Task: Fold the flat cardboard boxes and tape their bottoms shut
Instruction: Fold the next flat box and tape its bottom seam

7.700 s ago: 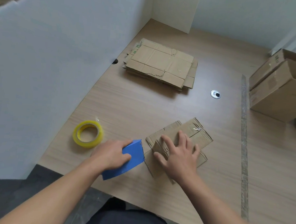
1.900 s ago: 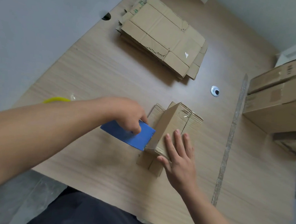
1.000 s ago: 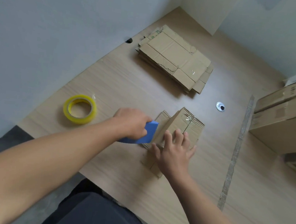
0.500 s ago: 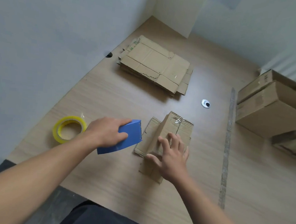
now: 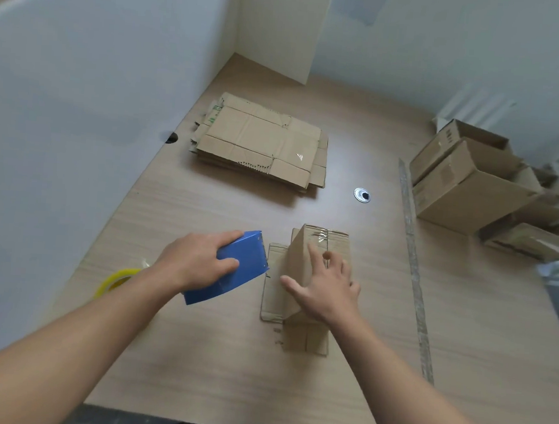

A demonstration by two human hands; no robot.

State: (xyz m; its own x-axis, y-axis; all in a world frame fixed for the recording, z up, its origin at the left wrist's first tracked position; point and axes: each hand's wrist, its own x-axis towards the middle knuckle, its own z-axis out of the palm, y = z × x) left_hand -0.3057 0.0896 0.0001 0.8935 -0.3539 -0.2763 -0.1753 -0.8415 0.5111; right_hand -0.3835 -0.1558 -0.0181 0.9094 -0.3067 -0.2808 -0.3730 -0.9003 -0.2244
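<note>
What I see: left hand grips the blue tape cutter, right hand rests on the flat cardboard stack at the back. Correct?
Not quite. The left hand does grip the blue tape cutter, but the head view shows the right hand resting on the small taped box in front, not the flat cardboard stack.

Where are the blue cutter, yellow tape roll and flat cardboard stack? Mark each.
blue cutter (image 5: 244, 275), head view, flat side.
yellow tape roll (image 5: 112, 282), head view, visible rim.
flat cardboard stack (image 5: 260, 141), head view, top sheet.

Head-worn view, downward over desk (image 5: 461, 340)
</note>
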